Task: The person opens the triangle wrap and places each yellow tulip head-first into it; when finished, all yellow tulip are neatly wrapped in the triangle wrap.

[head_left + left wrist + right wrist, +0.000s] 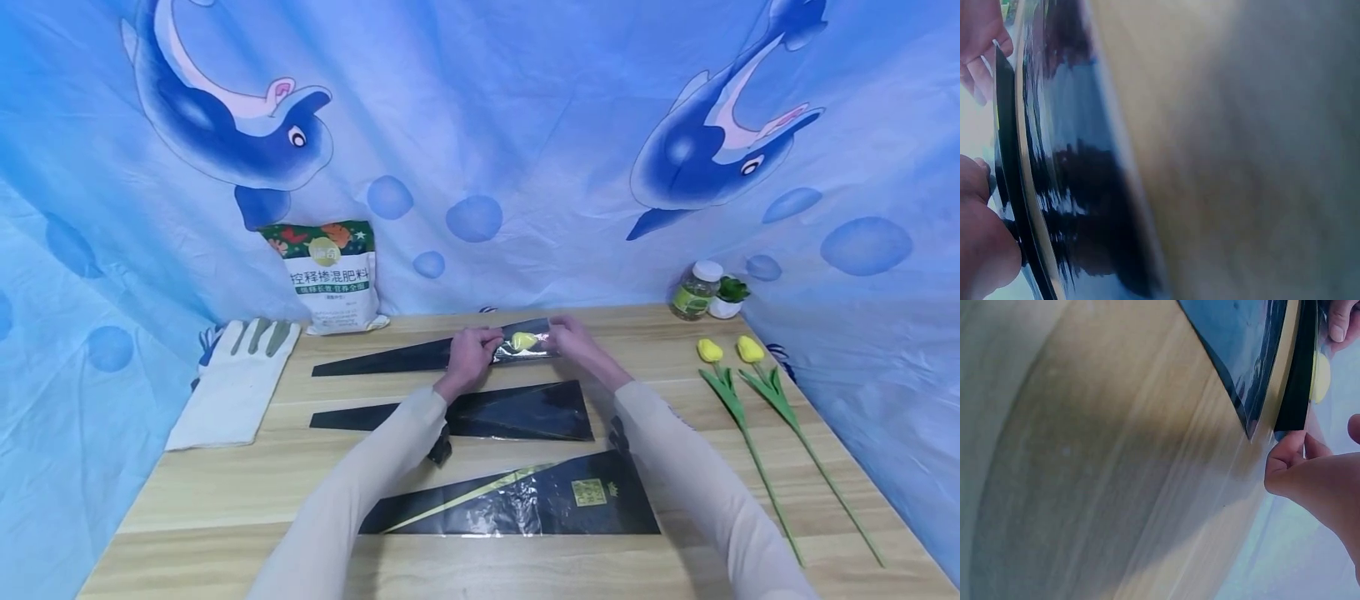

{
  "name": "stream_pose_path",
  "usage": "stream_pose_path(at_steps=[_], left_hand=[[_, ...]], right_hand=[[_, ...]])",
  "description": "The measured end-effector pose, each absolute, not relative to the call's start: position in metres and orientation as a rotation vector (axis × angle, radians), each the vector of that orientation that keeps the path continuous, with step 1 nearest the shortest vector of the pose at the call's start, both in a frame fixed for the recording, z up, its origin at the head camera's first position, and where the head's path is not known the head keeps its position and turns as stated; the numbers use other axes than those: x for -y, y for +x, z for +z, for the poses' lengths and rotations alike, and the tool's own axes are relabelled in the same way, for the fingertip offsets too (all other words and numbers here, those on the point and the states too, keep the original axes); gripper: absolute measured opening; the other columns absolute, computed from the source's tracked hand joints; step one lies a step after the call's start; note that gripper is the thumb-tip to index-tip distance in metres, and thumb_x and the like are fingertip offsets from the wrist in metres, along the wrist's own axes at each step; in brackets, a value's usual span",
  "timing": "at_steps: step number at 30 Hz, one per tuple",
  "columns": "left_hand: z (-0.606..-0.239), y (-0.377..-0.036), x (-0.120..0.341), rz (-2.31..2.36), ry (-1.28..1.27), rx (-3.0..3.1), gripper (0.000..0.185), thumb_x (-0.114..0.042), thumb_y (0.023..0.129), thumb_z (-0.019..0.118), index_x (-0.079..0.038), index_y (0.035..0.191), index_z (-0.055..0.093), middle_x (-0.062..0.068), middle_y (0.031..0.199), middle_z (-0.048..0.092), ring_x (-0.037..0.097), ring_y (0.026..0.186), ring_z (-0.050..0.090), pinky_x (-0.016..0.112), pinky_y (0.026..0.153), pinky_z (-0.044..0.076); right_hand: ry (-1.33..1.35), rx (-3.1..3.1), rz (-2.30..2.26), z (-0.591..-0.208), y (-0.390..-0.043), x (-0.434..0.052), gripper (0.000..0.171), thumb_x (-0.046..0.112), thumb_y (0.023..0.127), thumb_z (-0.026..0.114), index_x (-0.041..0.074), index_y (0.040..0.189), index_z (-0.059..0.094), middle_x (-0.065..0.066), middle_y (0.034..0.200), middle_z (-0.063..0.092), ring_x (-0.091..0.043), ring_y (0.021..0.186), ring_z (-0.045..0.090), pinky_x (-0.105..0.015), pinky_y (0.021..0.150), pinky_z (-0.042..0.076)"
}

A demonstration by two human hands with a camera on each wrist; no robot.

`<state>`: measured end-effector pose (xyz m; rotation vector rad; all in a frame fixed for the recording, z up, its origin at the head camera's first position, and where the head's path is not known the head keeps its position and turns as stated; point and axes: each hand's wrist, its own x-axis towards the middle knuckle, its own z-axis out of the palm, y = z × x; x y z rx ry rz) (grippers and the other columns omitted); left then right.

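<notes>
Centre of the head view, far side of the desk: both hands are on the farthest black flower sleeve, the one with a yellow tulip head showing at its wide, clear mouth. The left hand pinches the film just left of the bloom; the right hand grips the open end at its right. That cellophane looks feather-light, glossy and slippery, and likely to crease, so the edges of the mouth look like the safest hold. The bloom looks soft; better not to squeeze it.
</notes>
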<state>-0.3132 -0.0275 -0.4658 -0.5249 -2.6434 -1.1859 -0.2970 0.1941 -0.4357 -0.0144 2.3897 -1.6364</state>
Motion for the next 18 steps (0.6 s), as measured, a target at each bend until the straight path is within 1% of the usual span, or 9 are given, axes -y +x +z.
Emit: stream_pose_path(at_steps=[4,6,7,8,10,12,14,16,18], left_hand=[[-0.465,-0.313,0.031,-1.061,-0.644,2.632,0.021,-0.012,0.095,0.069,-0.004,0.113,0.075,0.012,0.118,0.07,0.033,0.124,0.058,0.056,0.116,0.026],[-0.463,-0.31,0.032,-0.982,-0.684,2.619,0.024,-0.013,0.096,0.068,-0.003,0.116,0.074,0.013,0.122,0.069,0.034,0.126,0.056,0.058,0.116,0.023],[-0.462,-0.308,0.033,-0.954,-0.694,2.602,0.024,-0.013,0.096,0.068,-0.002,0.117,0.073,0.013,0.123,0.068,0.034,0.125,0.057,0.058,0.116,0.023],[-0.46,-0.304,0.034,-0.924,-0.703,2.583,0.025,-0.014,0.095,0.069,-0.002,0.117,0.073,0.014,0.122,0.068,0.034,0.123,0.059,0.058,0.115,0.025],[-0.456,-0.295,0.036,-0.882,-0.727,2.526,0.024,-0.012,0.094,0.07,-0.001,0.115,0.073,0.014,0.118,0.07,0.031,0.112,0.066,0.055,0.111,0.034],[-0.453,-0.283,0.039,-0.863,-0.77,2.47,0.021,-0.01,0.092,0.073,-0.001,0.11,0.075,0.013,0.111,0.073,0.029,0.098,0.071,0.051,0.101,0.047],[-0.45,-0.269,0.041,-0.867,-0.833,2.435,0.018,-0.01,0.091,0.074,-0.001,0.106,0.077,0.012,0.104,0.075,0.025,0.087,0.073,0.045,0.088,0.056],[-0.448,-0.255,0.044,-0.893,-0.896,2.433,0.017,-0.01,0.091,0.075,0.0,0.105,0.077,0.012,0.101,0.075,0.023,0.08,0.074,0.041,0.078,0.06],[-0.447,-0.243,0.046,-0.91,-0.957,2.456,0.018,-0.011,0.091,0.074,0.001,0.105,0.077,0.013,0.103,0.075,0.022,0.083,0.074,0.04,0.077,0.06]], right_hand=[[0.01,-2.387,-1.623,-0.434,-0.299,-0.194,0.061,0.013,0.097,0.051,-0.001,0.152,0.029,-0.023,0.137,0.05,-0.039,0.119,0.054,-0.052,0.103,0.044],[0.016,-2.385,-1.638,-0.433,-0.299,-0.196,0.06,0.015,0.099,0.055,-0.001,0.152,0.031,-0.023,0.136,0.052,-0.039,0.121,0.053,-0.052,0.105,0.043],[0.014,-2.394,-1.641,-0.432,-0.298,-0.198,0.06,0.016,0.099,0.057,-0.001,0.151,0.032,-0.024,0.136,0.052,-0.04,0.122,0.052,-0.052,0.106,0.042],[0.011,-2.409,-1.639,-0.431,-0.297,-0.2,0.06,0.018,0.099,0.058,-0.001,0.151,0.033,-0.024,0.137,0.052,-0.04,0.123,0.052,-0.053,0.106,0.041],[-0.002,-2.446,-1.622,-0.429,-0.293,-0.206,0.06,0.023,0.1,0.058,-0.001,0.15,0.034,-0.025,0.138,0.051,-0.04,0.125,0.052,-0.053,0.107,0.041],[-0.018,-2.483,-1.601,-0.427,-0.287,-0.214,0.06,0.026,0.101,0.057,-0.002,0.149,0.036,-0.025,0.14,0.051,-0.04,0.125,0.052,-0.054,0.106,0.041],[-0.03,-2.515,-1.577,-0.425,-0.279,-0.223,0.06,0.03,0.101,0.058,-0.002,0.149,0.037,-0.025,0.139,0.052,-0.04,0.124,0.054,-0.053,0.105,0.043],[-0.04,-2.534,-1.571,-0.425,-0.27,-0.233,0.06,0.03,0.101,0.058,-0.003,0.148,0.039,-0.026,0.136,0.055,-0.04,0.122,0.056,-0.052,0.101,0.046],[-0.054,-2.558,-1.572,-0.425,-0.261,-0.24,0.059,0.028,0.101,0.059,-0.004,0.147,0.04,-0.027,0.133,0.057,-0.041,0.119,0.058,-0.052,0.097,0.049]])
